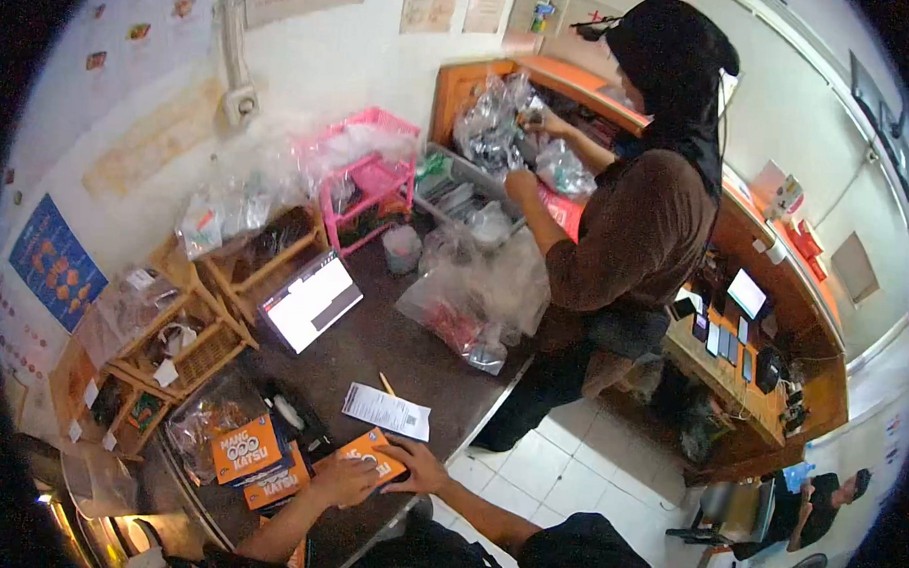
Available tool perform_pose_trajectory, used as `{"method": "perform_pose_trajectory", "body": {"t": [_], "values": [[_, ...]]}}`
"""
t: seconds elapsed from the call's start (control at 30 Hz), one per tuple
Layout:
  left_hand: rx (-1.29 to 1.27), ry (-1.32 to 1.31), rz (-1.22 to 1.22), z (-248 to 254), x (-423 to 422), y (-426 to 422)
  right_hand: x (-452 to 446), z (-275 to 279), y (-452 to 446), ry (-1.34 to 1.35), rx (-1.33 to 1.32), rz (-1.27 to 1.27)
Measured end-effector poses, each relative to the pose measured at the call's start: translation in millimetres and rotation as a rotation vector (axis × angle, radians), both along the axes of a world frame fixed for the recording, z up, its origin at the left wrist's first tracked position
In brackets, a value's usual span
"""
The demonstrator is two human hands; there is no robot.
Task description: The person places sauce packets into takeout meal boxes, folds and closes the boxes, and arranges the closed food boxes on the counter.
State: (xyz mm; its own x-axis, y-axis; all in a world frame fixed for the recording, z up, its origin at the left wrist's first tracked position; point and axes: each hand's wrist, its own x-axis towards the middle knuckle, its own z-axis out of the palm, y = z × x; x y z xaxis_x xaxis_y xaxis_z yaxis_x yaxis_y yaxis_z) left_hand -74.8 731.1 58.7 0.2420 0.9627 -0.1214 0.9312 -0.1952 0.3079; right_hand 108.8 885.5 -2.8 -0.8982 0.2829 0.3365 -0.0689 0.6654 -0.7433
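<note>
An orange cardboard box (pixel 353 448) with white lettering is between my two hands at the counter's near edge. My left hand (pixel 346 480) grips its near side, the fingers lying over the printed top. On the right end my right hand (pixel 420 466) is closed around the corner. Just left are more orange boxes, an upper one (pixel 243 450) and a lower one (pixel 278 480), both reading "Katsu". A printed paper slip (pixel 386 411) lies beyond the held box, with a thin tan stick (pixel 387 385) beside it.
A lit tablet (pixel 312 301) stands on the dark counter (pixel 426 383). Wooden racks (pixel 177 352) line the left, and a pink rack (pixel 373 181) is at the back. A co-worker (pixel 642 230) handles plastic bags (pixel 495 125) at right. Phones (pixel 725 344) lie on a wooden desk.
</note>
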Motion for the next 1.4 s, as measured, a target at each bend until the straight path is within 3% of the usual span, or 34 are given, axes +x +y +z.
{"method": "perform_pose_trajectory", "body": {"t": [0.17,0.27,0.37,0.47,0.6,0.63,0.67,0.7,0.73,0.77,0.8,0.83,0.87,0.9,0.93,1.1,1.2,1.23,1.33,1.37,1.4], "values": [[-0.439,0.351,-0.277,22.6,17.5,22.7,4.2,5.2,-8.3,-0.014,0.031,-0.014],[-0.245,0.285,-0.229,17.7,9.4,11.5,2.3,7.9,-4.7,0.028,0.04,0.003],[-0.165,0.201,0.13,42.4,13.9,-11.4,4.1,7.7,-4.5,0.046,0.059,0.01],[-0.08,0.275,0.378,26.4,19.8,-28.9,8.2,30.2,-4.7,-0.024,0.044,0.01],[-0.36,0.071,0.455,27.4,28.0,-17.5,20.6,-0.8,0.7,-0.035,-0.011,0.063],[-0.265,-0.001,0.411,3.9,21.4,-21.6,20.7,11.4,5.6,0.011,-0.033,0.112],[-0.09,-0.311,0.423,19.0,28.6,-8.7,24.5,58.9,8.9,0.023,-0.294,0.223],[-0.155,-0.316,0.483,25.2,32.7,-6.4,26.8,32.4,8.3,-0.108,-0.48,0.214],[-0.228,-0.323,0.542,37.2,31.2,-6.2,28.3,14.5,8.3,-0.056,-0.341,0.16],[-0.247,-0.417,0.451,63.1,23.5,-7.1,30.3,23.4,9.4,-0.062,-0.423,0.148],[-0.131,-0.637,0.45,12.9,8.4,-16.9,31.3,40.0,10.8,-0.125,-0.389,0.168],[-0.306,-0.567,0.488,42.3,1.2,-15.1,36.1,40.3,14.1,-0.161,-0.391,0.157],[-0.14,-0.542,0.492,47.0,-0.9,-18.0,39.6,38.0,16.9,-0.176,-0.29,0.104],[-0.296,-0.504,0.654,70.2,-4.3,-10.5,40.3,10.7,24.2,-0.173,-0.385,0.094],[-0.13,-0.546,0.574,61.2,-12.5,-15.0,37.3,19.7,25.2,-0.25,-0.435,0.039],[-0.043,-0.495,0.659,73.5,-14.7,-14.6,36.4,28.3,36.8,-0.357,-0.391,-0.007],[0.143,-0.283,0.826,67.1,-2.9,-17.5,31.7,45.1,33.2,-0.272,-0.381,-0.068],[0.517,0.089,0.782,54.7,3.2,-16.1,29.0,46.9,30.1,-0.183,-0.467,-0.087],[0.378,-0.103,0.812,48.8,55.9,-51.1,18.6,55.9,31.8,-0.147,-0.395,-0.156],[0.322,0.114,0.527,36.8,69.2,-67.6,15.3,56.0,36.0,-0.159,-0.34,-0.123],[0.318,0.159,0.504,33.4,81.5,-74.5,14.0,56.2,40.3,-0.176,-0.291,-0.092]]}}
